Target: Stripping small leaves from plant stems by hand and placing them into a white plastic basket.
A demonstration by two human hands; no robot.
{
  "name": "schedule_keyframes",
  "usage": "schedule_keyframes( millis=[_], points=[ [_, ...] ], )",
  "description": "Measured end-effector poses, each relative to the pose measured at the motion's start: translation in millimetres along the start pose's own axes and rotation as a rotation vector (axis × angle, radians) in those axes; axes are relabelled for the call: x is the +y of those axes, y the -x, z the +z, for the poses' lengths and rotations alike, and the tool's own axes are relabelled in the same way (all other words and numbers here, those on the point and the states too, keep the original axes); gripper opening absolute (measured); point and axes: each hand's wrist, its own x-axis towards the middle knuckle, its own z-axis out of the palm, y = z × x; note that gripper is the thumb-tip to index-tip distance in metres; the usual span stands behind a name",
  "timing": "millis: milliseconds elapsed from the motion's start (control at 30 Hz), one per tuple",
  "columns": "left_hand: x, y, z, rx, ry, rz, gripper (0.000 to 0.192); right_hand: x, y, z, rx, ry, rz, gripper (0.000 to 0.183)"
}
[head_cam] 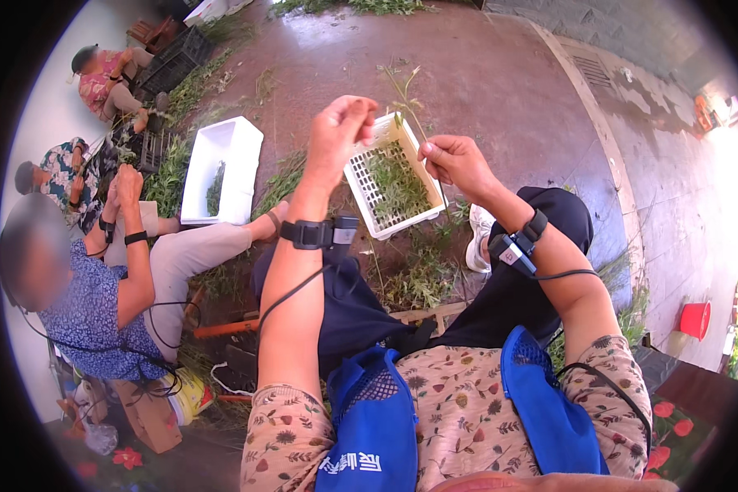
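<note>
My right hand pinches a thin green plant stem between thumb and fingers; its leafy tip points up and away from me. To the left, my left hand is raised over the near-left rim of a white perforated plastic basket, fingers curled together; whether something small is between them I cannot tell. The basket stands on the floor between my feet, with loose green leafy sprigs in it. More cut stems and leaves lie on the floor between my legs and the basket.
A white foam box with some greens stands left of the basket. Beside me on the left sits a person; two more people sit farther off, near dark crates. A red bucket stands at the far right.
</note>
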Motion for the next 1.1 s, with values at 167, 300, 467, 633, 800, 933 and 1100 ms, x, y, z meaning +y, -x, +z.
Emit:
schedule_keyframes(
  millis=[167,300,467,633,800,933,1100],
  points=[
    [-20.3,5.0,30.9,0.021,-0.234,0.077,0.033,10.8,-6.9,5.6,0.068,0.122,-0.098,0.021],
    [-10.6,-1.2,37.9,0.274,-0.609,0.447,0.027,15.7,-6.4,7.1,0.059,0.205,-0.117,0.024],
    [17.0,-23.0,-17.2,0.544,-0.397,0.076,0.020,13.3,2.3,4.1,-0.019,0.201,0.003,0.026],
    [8.7,-4.4,-13.0,-0.024,0.136,0.019,0.025,1.9,1.8,-4.8,-0.140,-0.003,0.012,0.028],
    [10.0,8.7,12.8,-0.276,-0.044,0.033,0.031,-0.9,1.8,-2.4,-0.266,0.040,-0.018,0.030],
    [4.6,3.0,17.0,-0.151,-0.414,0.168,0.011,1.4,-0.1,-0.8,-0.277,0.066,0.043,0.032],
    [11.0,-10.3,-7.8,0.319,-0.474,0.434,0.016,3.6,-4.2,-5.2,-0.228,0.052,-0.026,0.032]
  ],
)
